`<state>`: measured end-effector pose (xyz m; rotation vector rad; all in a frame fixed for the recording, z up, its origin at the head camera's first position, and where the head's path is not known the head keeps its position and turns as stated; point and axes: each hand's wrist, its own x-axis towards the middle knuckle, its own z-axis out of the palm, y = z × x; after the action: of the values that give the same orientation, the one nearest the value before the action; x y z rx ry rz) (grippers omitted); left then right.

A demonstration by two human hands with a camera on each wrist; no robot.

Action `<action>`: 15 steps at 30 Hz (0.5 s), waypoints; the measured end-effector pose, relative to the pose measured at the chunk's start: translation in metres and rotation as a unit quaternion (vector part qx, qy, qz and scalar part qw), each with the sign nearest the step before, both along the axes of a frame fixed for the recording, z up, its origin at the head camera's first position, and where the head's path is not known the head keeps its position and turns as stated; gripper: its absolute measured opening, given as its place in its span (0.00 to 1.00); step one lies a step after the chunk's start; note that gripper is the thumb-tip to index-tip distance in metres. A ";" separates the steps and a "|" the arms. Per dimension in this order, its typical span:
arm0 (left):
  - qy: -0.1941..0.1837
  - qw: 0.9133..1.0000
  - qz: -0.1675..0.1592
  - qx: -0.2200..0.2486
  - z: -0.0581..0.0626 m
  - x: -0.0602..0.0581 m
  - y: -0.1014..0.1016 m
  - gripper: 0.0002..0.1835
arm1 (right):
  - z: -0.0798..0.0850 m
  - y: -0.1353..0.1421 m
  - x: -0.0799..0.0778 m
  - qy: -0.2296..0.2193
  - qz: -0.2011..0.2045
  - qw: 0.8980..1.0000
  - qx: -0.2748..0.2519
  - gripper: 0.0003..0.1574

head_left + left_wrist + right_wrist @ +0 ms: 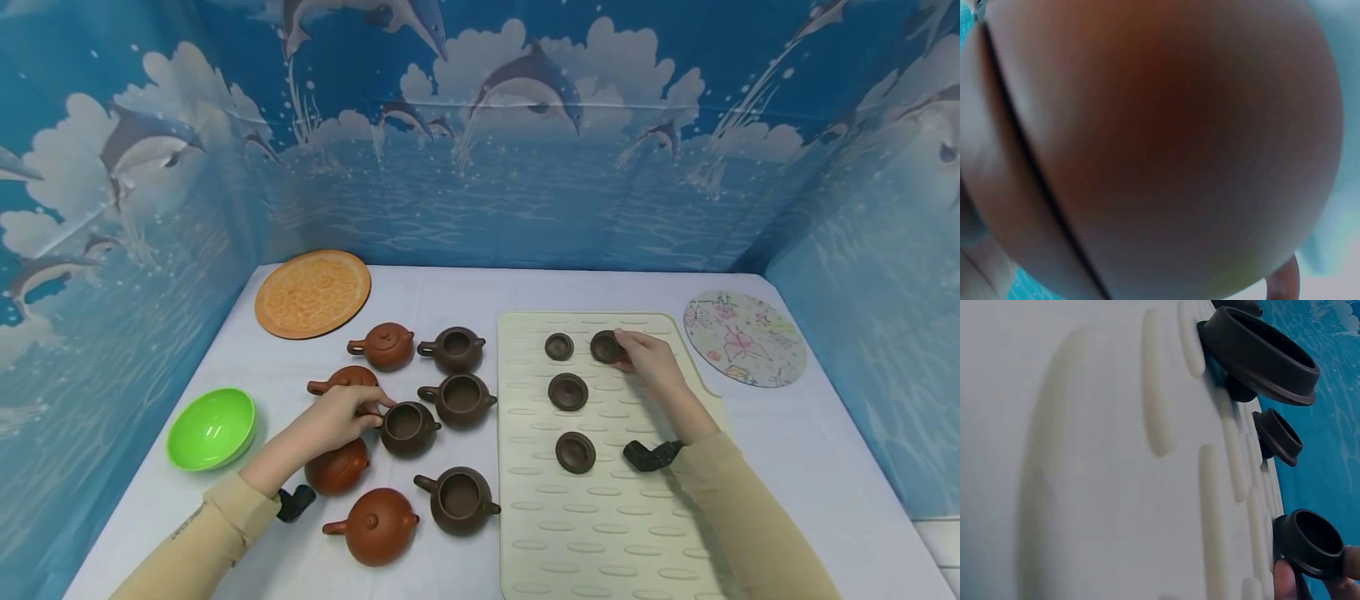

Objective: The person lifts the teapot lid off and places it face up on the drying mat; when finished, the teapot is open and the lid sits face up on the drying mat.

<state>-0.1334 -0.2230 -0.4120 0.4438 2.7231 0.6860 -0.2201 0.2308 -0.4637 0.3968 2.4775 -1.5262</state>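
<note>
My left hand (348,414) pinches the handle side of a dark brown lidless teapot (406,448) on the white table. Filling most of the left wrist view is a reddish-brown teapot (1166,156), blurred and very close. Over at the right, my right hand (647,357) grips a dark teapot lid (604,347) by its edge, low over the cream mat (622,575). That lid (1311,542) is hollow side up between thumb and fingers in the right wrist view. Other dark lids (567,392) lie upturned on the mat, left of and nearer than the right hand.
More lidless dark teapots (459,500) and several lidded reddish-brown teapots (378,527) stand left of the mat. A green bowl (212,429) is at the far left. Round mats, one orange (312,293) and one floral (745,337), lie toward the back corners. Dolphin-print curtains (517,200) surround the table.
</note>
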 end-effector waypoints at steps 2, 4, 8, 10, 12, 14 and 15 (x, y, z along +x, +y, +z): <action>-0.001 1.000 0.001 0.000 0.000 0.000 0.000 0.13 | -0.001 0.001 0.000 0.000 -0.002 1.000 0.017 0.39; -0.001 1.000 0.001 0.000 0.000 -0.001 0.000 0.13 | -0.001 0.002 0.000 0.001 -0.002 0.999 0.044 0.39; -0.002 1.000 -0.002 0.004 0.001 -0.001 0.000 0.13 | -0.001 0.004 0.000 0.003 0.009 0.997 0.075 0.39; -0.004 1.000 -0.004 0.006 0.002 -0.001 -0.001 0.13 | -0.001 0.006 -0.001 0.003 0.020 0.997 0.072 0.39; -0.008 1.000 -0.005 0.008 0.003 -0.001 -0.001 0.13 | -0.001 0.006 -0.002 0.001 0.032 0.998 0.063 0.38; -0.011 1.000 -0.006 0.007 0.003 -0.001 -0.002 0.14 | 0.000 0.007 -0.002 -0.006 0.043 0.997 0.059 0.37; -0.012 1.000 -0.007 0.006 0.002 0.000 -0.002 0.14 | 0.000 0.007 -0.002 -0.009 0.048 0.997 0.058 0.37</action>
<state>-0.1338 -0.2249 -0.4098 0.4538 2.6919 0.6998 -0.2225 0.2375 -0.4633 0.3049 2.5385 -1.3419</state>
